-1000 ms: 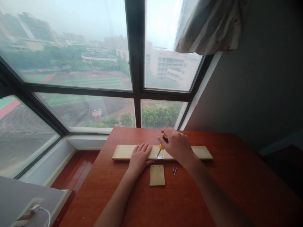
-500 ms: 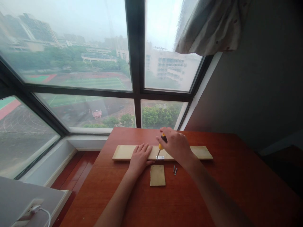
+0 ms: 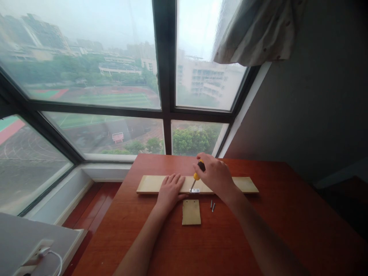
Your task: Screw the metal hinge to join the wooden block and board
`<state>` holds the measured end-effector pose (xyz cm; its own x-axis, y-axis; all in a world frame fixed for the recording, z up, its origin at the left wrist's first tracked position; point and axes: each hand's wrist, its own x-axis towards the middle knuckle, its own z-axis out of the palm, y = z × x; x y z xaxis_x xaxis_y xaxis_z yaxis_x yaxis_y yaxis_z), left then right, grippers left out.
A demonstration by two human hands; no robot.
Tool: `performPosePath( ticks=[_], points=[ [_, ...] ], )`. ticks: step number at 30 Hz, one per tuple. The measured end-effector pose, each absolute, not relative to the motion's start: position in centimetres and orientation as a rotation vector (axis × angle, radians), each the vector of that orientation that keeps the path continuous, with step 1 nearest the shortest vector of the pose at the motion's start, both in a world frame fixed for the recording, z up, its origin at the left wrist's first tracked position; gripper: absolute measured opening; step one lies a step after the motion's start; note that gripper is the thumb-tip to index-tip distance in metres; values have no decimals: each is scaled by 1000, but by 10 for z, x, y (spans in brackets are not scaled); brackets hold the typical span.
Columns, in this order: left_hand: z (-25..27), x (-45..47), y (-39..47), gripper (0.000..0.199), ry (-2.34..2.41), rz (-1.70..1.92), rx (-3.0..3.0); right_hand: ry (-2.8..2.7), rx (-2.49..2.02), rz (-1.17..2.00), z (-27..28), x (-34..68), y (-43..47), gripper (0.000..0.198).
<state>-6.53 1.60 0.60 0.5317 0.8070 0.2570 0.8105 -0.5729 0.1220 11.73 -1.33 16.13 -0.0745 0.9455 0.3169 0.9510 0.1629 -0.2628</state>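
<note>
A long pale wooden board (image 3: 151,185) lies crosswise on the table. My left hand (image 3: 170,189) rests flat on it, fingers stretched out and thumb at its near edge. My right hand (image 3: 215,172) is wrapped round the yellow and black handle of a screwdriver (image 3: 196,176). The screwdriver leans, its tip down at the left end of a small metal hinge plate (image 3: 195,190) on the board's near edge. Nearer to me lies a small wooden piece (image 3: 191,212) with two holes by its far edge. Beside it on the right are two loose screws (image 3: 213,207).
The reddish-brown table (image 3: 129,237) stands against large windows with a dark frame (image 3: 165,112). A curtain (image 3: 255,38) hangs at upper right. At lower left, a white plug (image 3: 44,252) with a cord sits in a wall socket.
The screwdriver handle has tilted slightly to the right with my right hand, and its tip stays at the plate. My left hand has kept its place on the board.
</note>
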Motion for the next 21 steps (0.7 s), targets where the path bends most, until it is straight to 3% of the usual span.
performPosePath(
  ticks=[6, 10, 15, 19, 21],
  points=[
    [8, -66, 15, 63, -1436, -460, -2737, -2072, -1651, 77, 162, 123, -17, 44],
    [8, -66, 15, 66, -1433, -444, -2739, -2038, -1759, 0, 164, 121, -17, 23],
    [8, -66, 16, 67, -1428, -437, -2738, -2026, -1759, -2, 160, 120, -12, 15],
    [8, -66, 16, 67, -1425, -437, -2739, -2060, -1668, 44, 160, 122, -14, 37],
    [7, -66, 16, 67, -1432, -433, -2742, -2079, -1658, 17, 163, 122, -17, 38]
  ],
)
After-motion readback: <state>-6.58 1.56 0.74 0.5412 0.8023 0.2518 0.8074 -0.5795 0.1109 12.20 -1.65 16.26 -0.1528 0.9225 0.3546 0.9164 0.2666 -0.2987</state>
